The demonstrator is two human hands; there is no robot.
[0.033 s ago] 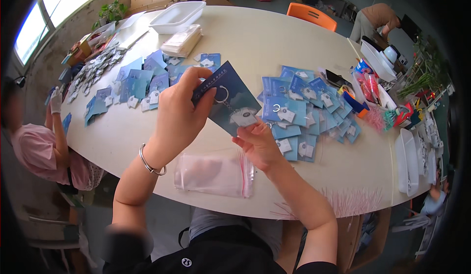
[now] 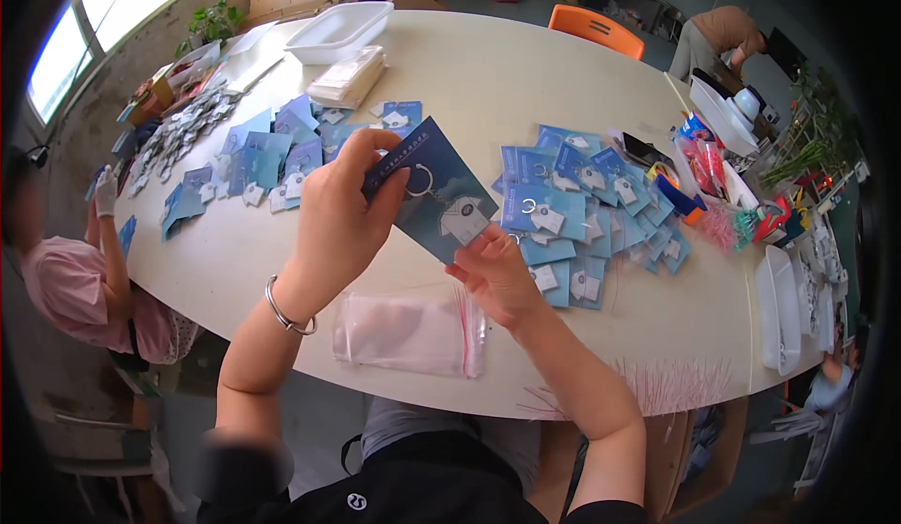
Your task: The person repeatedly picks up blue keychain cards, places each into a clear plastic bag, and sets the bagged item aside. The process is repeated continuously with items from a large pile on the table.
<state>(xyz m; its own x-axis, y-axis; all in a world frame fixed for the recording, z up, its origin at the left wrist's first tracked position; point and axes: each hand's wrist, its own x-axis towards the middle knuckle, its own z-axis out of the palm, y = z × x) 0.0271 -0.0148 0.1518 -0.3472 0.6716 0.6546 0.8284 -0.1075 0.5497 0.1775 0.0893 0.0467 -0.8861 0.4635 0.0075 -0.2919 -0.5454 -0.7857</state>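
Note:
Held up above the table is a blue backing card carrying a keychain with a metal ring, a short chain and a white shirt-shaped charm. My left hand pinches the card's upper left side near the ring, its thumb in front. At the lower right corner, beside the charm, my right hand grips the same card between thumb and fingers. Below the hands lies a stack of clear plastic bags with a pink strip. Similar carded keychains form one pile at right and another at left.
A heap of loose metal pieces lies far left. White trays and more bags stand at the back. Pink twist ties line the near right edge. A person in pink sits left; another bends far right.
The card has tilted slightly and shifted a little left with both hands still on it. The charm shows more squarely now.

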